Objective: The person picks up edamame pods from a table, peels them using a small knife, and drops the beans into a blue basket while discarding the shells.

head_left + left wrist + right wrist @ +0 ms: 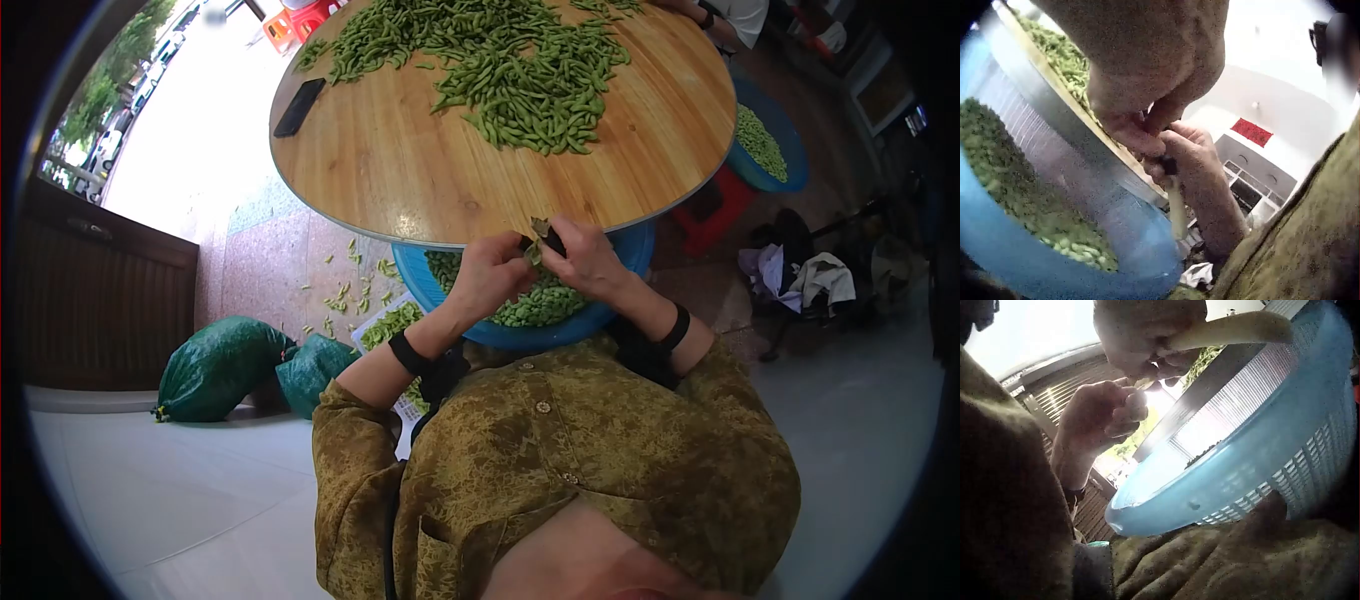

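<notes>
Both hands meet over the near edge of the round table (400,190), above a blue basket (420,285) of green beans (540,305). The left hand (490,275) pinches a brownish-green pod or leaf (535,250) against the right hand (590,262). The right hand (1150,334) grips a long pale handle-like piece (1229,331), which sticks out from its fingers; it also hangs below that hand in the left wrist view (1177,209). Something dark (1166,164) lies at the right fingertips. What the pale piece ends in is hidden.
Green pods (540,90) heap across the table's far side, beside a black phone (300,107). Green sacks (225,368) and a white crate (385,325) of pods stand at left. Another blue basin (775,125) is at right; a person's arm (720,30) shows beyond.
</notes>
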Tool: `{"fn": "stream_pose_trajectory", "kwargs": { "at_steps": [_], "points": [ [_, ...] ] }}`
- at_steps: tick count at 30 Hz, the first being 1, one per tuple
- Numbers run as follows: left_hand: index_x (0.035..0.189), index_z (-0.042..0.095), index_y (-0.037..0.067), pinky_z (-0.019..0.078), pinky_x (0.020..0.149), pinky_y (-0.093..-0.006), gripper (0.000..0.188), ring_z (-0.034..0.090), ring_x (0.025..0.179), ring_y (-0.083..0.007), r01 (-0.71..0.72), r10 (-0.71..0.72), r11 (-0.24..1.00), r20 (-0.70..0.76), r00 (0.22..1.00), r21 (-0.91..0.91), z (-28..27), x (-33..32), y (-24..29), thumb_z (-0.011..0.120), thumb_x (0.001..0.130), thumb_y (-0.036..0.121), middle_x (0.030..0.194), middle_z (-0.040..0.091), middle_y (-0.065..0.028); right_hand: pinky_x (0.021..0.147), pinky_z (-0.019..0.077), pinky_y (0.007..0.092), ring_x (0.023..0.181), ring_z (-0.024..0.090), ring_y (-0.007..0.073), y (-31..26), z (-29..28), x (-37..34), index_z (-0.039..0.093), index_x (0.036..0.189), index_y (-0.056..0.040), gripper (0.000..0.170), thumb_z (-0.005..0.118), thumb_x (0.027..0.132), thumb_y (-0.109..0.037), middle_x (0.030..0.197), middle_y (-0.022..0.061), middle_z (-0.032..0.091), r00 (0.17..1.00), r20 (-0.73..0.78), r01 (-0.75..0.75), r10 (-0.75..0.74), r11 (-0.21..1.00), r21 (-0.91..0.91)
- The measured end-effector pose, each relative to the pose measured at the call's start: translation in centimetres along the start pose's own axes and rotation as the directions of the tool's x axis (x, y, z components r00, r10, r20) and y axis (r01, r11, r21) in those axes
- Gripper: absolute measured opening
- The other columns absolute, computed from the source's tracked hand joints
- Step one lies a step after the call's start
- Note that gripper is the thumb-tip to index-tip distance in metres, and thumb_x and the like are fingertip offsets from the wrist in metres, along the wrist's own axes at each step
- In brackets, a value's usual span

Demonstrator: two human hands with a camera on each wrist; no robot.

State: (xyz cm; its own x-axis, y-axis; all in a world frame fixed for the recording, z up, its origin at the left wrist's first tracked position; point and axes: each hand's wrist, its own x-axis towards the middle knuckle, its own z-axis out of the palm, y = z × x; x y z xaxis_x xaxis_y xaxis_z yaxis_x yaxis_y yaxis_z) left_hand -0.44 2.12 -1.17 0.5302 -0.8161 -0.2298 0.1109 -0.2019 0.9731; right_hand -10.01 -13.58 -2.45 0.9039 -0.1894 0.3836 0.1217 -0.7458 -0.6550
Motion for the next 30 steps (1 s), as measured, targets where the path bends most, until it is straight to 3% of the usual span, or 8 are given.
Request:
{"fn": "stream_pose_trajectory", "kwargs": {
  "at_steps": [8, 11, 15, 18, 20, 24, 27, 30],
  "points": [
    [0.082, 0.058, -0.004, 0.0444, 0.050, -0.0307, 0.010, 0.057, 0.054, -0.0169, -0.192, 0.234, 0.861, -0.030, 0.972, 0.471, -2.3, -3.7, 2.0, 0.053, 0.077, 0.003, 0.061, 0.058, -0.0099, 0.058, 0.0435, 0.0479, 0.066, 0.056, 0.0430, 0.7, -0.1, 0.2, 0.048, 0.084, 0.0017, 0.025, 0.063, 0.077, -0.016, 0.071, 0.0228, 0.054, 0.996, 0.031, -0.083, 0.084, 0.995, -0.056],
    [0.078, 0.061, -0.003, 0.0474, 0.065, -0.0452, 0.012, 0.061, 0.070, -0.0398, -0.110, 0.116, 0.480, 0.062, 0.991, 0.870, -7.8, -7.8, 3.2, 0.058, 0.076, 0.009, 0.070, 0.058, -0.0254, 0.058, 0.0418, 0.0458, 0.065, 0.054, 0.0416, 1.1, -1.2, -0.6, 0.047, 0.082, 0.0023, 0.026, 0.064, 0.077, -0.017, 0.070, 0.0219, 0.051, 0.984, 0.177, -0.002, -0.013, 0.997, 0.084],
    [0.077, 0.063, -0.001, 0.0490, 0.072, -0.0478, 0.015, 0.062, 0.079, -0.0401, -0.038, -0.106, 0.094, 0.048, 0.993, 0.995, -11.9, -10.2, 1.2, 0.059, 0.079, 0.013, 0.076, 0.062, -0.0243, 0.058, 0.0407, 0.0437, 0.065, 0.052, 0.0398, 0.8, -0.8, -1.0, 0.047, 0.081, 0.0030, 0.027, 0.064, 0.077, -0.018, 0.069, 0.0207, 0.049, 0.989, 0.141, 0.031, -0.040, 0.997, 0.069],
    [0.083, 0.063, 0.001, 0.0487, 0.069, -0.0470, 0.013, 0.061, 0.077, -0.0397, -0.068, 0.096, 0.383, 0.034, 0.995, 0.921, -11.2, -5.6, 5.1, 0.057, 0.082, 0.012, 0.076, 0.061, -0.0232, 0.059, 0.0411, 0.0421, 0.065, 0.054, 0.0379, 0.4, -0.4, -0.6, 0.047, 0.082, 0.0032, 0.026, 0.064, 0.078, -0.017, 0.070, 0.0204, 0.052, 0.987, 0.154, -0.076, 0.052, 0.985, 0.157],
    [0.076, 0.060, 0.000, 0.0469, 0.061, -0.0478, 0.015, 0.058, 0.071, -0.0427, -0.306, 0.439, 0.328, 0.143, 0.887, 0.894, -13.3, 0.8, 4.6, 0.055, 0.082, 0.013, 0.072, 0.059, -0.0226, 0.059, 0.0413, 0.0411, 0.065, 0.055, 0.0361, 0.1, -0.4, -0.1, 0.048, 0.083, 0.0033, 0.025, 0.063, 0.078, -0.016, 0.070, 0.0200, 0.053, 0.975, 0.187, -0.165, 0.124, 0.961, 0.223],
    [0.078, 0.065, 0.000, 0.0487, 0.066, -0.0474, 0.022, 0.060, 0.076, -0.0427, -0.177, 0.639, 0.327, -0.080, 0.765, 0.928, -16.1, 14.4, 5.5, 0.055, 0.082, 0.019, 0.075, 0.061, -0.0246, 0.059, 0.0409, 0.0381, 0.063, 0.053, 0.0282, 0.1, -0.2, -0.1, 0.048, 0.085, 0.0031, 0.024, 0.062, 0.081, -0.016, 0.068, 0.0180, 0.052, 0.958, 0.234, -0.230, 0.167, 0.933, 0.275],
    [0.079, 0.066, -0.001, 0.0492, 0.069, -0.0464, 0.024, 0.062, 0.079, -0.0415, -0.064, 0.675, 0.331, -0.189, 0.713, 0.942, -17.9, 20.9, 3.8, 0.057, 0.082, 0.022, 0.078, 0.063, -0.0244, 0.059, 0.0405, 0.0366, 0.062, 0.051, 0.0235, 0.1, -0.2, -0.2, 0.049, 0.088, 0.0031, 0.024, 0.062, 0.082, -0.017, 0.068, 0.0158, 0.050, 0.962, 0.234, -0.208, 0.140, 0.931, 0.300],
    [0.086, 0.067, -0.002, 0.0490, 0.071, -0.0462, 0.029, 0.063, 0.079, -0.0406, 0.058, 0.494, 0.461, -0.310, 0.812, 0.886, -17.2, 22.4, 3.2, 0.056, 0.084, 0.025, 0.081, 0.064, -0.0245, 0.054, 0.0393, 0.0314, 0.058, 0.049, 0.0151, -0.1, -0.9, -0.3, 0.052, 0.097, 0.0022, 0.023, 0.060, 0.086, -0.017, 0.068, 0.0082, 0.051, 0.956, 0.246, -0.245, 0.161, 0.900, 0.362]
  ]
}}
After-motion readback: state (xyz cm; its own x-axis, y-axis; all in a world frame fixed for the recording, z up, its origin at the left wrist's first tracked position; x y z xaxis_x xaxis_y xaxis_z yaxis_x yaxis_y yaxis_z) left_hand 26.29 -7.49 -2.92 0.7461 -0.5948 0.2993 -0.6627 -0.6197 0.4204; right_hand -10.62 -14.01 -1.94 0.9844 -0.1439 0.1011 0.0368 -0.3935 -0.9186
